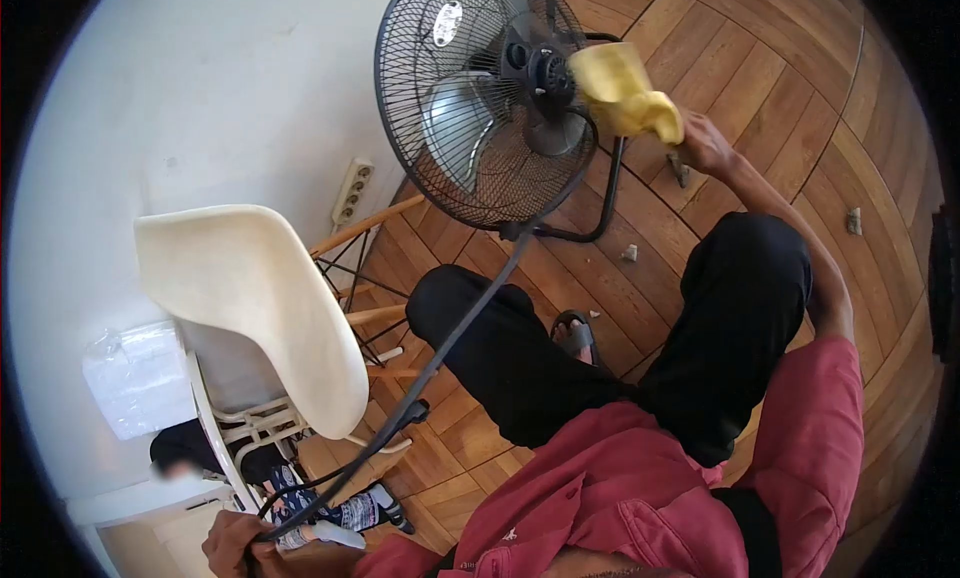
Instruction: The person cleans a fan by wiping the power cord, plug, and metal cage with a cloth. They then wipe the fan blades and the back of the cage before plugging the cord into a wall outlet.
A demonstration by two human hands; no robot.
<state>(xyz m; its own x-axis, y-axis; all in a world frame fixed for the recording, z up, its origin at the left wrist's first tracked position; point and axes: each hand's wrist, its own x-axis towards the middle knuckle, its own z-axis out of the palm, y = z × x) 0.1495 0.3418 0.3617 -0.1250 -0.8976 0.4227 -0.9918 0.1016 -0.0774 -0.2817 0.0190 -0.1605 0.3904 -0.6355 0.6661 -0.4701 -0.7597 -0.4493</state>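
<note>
A black floor fan (pixel 480 108) with a round wire guard and silvery blades stands in front of me, its motor housing facing my way. My right hand (pixel 705 143) grips a yellow cloth (pixel 622 86), which hangs bunched beside the motor housing and overlaps the guard's edge. At the lower left, my left hand (pixel 238 543) is closed around the fan's dark power cord (pixel 440 353). The cord stretches from the fan base across my left knee to that hand. Its plug (pixel 415 411) dangles near the middle of this stretch.
To the left is a cream chair (pixel 265 298) with wooden legs. A white power strip (pixel 352 193) is by the wall. Small grey scraps (pixel 629 253) lie on the wooden floor (pixel 740 88). Another person (pixel 280 488) shows partly behind a white table, near a plastic-wrapped package (pixel 140 378).
</note>
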